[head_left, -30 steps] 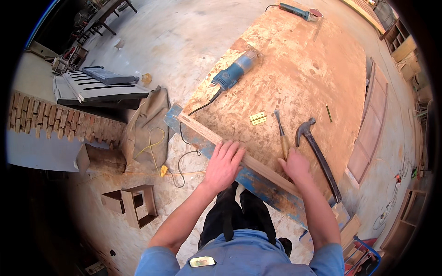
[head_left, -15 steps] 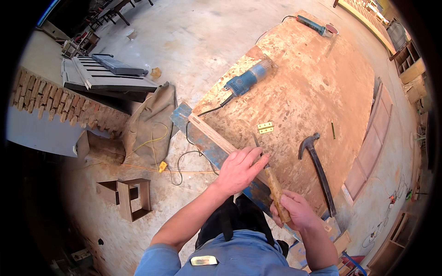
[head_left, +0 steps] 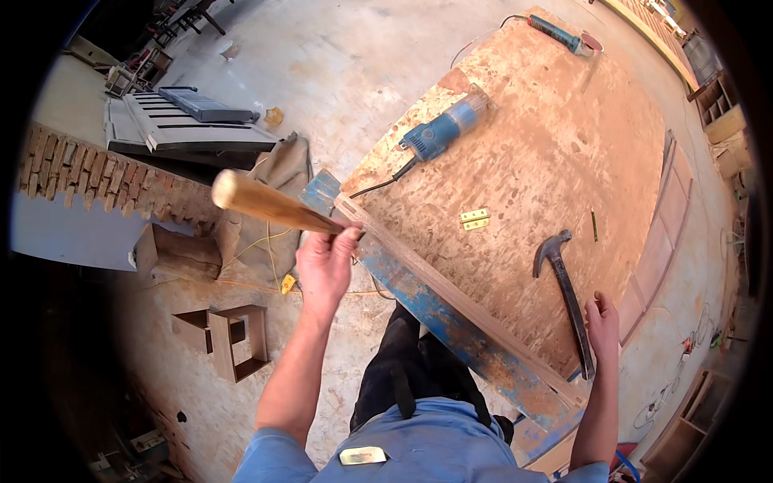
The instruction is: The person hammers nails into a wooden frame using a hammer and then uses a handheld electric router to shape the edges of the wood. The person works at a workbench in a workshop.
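In my left hand [head_left: 326,270] is a chisel [head_left: 274,205], gripped low near its blade, with the thick wooden handle slanting up to the left. Most of the blade is hidden by my fingers and the angle. Below it, a long wooden strip [head_left: 451,286] lies along the near edge of the workbench board. My right hand [head_left: 601,326] hovers beside the handle of a claw hammer [head_left: 568,298], fingers loosely bent and nothing seen in them. The hammer lies on the board, head pointing away. A brass hinge [head_left: 475,219] rests farther in.
On the worn board [head_left: 523,161] lie a blue power tool [head_left: 439,133] with its cord, an angle grinder [head_left: 555,34] and a pencil [head_left: 594,226]. A blue-painted beam [head_left: 451,326] runs along the near edge. Small wooden frames [head_left: 240,342] stand on the floor at left.
My left hand has lifted off the wooden strip and moved left, now carrying the chisel. My right hand has let go of the chisel's handle and shifted right, next to the hammer.
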Available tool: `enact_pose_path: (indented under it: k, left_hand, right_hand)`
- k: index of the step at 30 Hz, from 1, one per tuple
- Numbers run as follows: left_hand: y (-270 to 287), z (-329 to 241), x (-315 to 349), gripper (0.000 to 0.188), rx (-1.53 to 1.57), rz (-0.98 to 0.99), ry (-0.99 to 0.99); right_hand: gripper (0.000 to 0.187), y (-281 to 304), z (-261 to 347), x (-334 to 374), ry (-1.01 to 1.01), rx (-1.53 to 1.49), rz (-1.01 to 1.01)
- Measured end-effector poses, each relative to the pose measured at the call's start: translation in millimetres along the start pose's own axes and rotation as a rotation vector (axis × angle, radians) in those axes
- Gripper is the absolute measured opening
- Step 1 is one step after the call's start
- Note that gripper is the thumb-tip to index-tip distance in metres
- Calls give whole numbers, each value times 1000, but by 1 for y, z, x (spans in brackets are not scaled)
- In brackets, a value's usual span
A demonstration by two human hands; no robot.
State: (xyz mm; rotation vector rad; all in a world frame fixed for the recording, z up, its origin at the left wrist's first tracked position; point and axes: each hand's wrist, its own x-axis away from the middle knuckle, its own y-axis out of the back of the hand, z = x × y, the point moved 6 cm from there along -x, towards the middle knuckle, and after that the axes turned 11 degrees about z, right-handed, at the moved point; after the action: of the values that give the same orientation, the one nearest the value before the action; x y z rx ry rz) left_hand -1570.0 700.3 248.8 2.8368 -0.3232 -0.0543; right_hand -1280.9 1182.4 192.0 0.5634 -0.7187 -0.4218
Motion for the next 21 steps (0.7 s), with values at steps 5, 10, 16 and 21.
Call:
enact_pose_path:
  k: [5,10,16,21]
  left_hand:
    - [40,38,-28,12,281,-95,-4]
    - [36,66,-39,11,448,-52,87]
    - [31,80,-49,15,396,22,125]
    - [26,82,-51,15,266,11,90]
  right_hand:
    - [55,-7,-79,-19,55,534,-108]
    - [55,-30,-79,-22,-76,524,-23]
    - [52,-47,-35,-28,-6,513,45]
    - [48,-54,-44,-37,-52,613,2]
